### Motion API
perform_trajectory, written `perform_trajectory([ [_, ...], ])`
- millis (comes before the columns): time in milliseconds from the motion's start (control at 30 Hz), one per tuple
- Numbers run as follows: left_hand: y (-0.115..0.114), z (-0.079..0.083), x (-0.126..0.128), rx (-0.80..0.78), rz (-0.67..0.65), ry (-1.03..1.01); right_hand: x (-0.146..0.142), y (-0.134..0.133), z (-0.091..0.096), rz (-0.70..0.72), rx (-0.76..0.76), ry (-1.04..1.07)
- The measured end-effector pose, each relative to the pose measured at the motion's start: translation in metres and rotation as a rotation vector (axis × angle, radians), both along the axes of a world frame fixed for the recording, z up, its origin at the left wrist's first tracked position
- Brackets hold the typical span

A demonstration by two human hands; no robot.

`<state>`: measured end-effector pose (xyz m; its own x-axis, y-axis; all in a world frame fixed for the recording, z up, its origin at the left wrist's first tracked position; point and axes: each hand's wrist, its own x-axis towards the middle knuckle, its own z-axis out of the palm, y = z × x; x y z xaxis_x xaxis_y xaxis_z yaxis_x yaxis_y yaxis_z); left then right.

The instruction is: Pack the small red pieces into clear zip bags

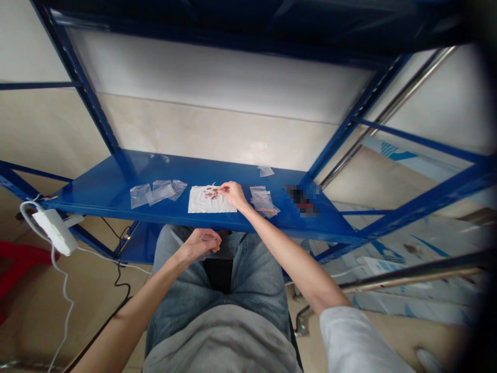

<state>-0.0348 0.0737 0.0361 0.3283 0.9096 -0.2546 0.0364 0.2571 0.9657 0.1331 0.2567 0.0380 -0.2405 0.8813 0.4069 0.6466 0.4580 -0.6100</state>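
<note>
My right hand (233, 194) reaches onto a blue metal shelf (116, 178) and pinches at a small heap of reddish-brown bits (212, 193) lying on a white sheet (205, 203). Whether a bit is between the fingertips is too small to see. My left hand (201, 242) stays lower, over my lap in front of the shelf edge, with its fingers closed on a small clear plastic bag (209, 238).
Several empty clear bags (157, 191) lie left of the sheet. Filled bags (264, 201) are stacked to its right, one more bag (266, 170) sits behind them. A blurred dark object (303, 201) rests further right. A white power strip (54, 229) hangs at the left.
</note>
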Motion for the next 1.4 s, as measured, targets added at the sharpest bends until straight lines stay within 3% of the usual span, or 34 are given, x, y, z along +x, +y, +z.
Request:
perform_trajectory([
  [200,-0.005,0.008,0.000,0.041,-0.004,-0.190,-0.001,-0.003,0.002,0.011,0.042,-0.023],
  [333,-0.003,0.010,-0.002,0.043,0.070,-0.282,-0.004,-0.016,0.019,0.031,0.053,0.051],
  [533,0.000,0.008,-0.003,0.036,0.089,-0.339,-0.013,-0.074,0.056,0.316,-0.031,0.186],
  [667,-0.002,0.008,-0.004,0.065,0.068,-0.332,-0.017,-0.114,0.065,0.482,-0.082,0.128],
  [800,-0.005,0.010,-0.005,0.073,0.062,-0.342,-0.015,-0.121,0.058,0.494,-0.093,0.127],
  [1000,-0.004,0.011,-0.004,0.051,0.083,-0.340,-0.007,-0.089,0.046,0.324,-0.128,0.270],
  [1133,-0.005,0.018,-0.004,0.039,0.053,-0.518,-0.004,-0.070,0.031,0.252,-0.084,0.338],
  [1233,-0.008,0.024,-0.006,0.057,0.102,-0.656,0.000,-0.063,0.014,0.161,-0.051,0.381],
  [1400,-0.007,0.024,-0.010,0.103,0.116,-0.532,0.004,-0.057,-0.005,0.067,-0.032,0.436],
])
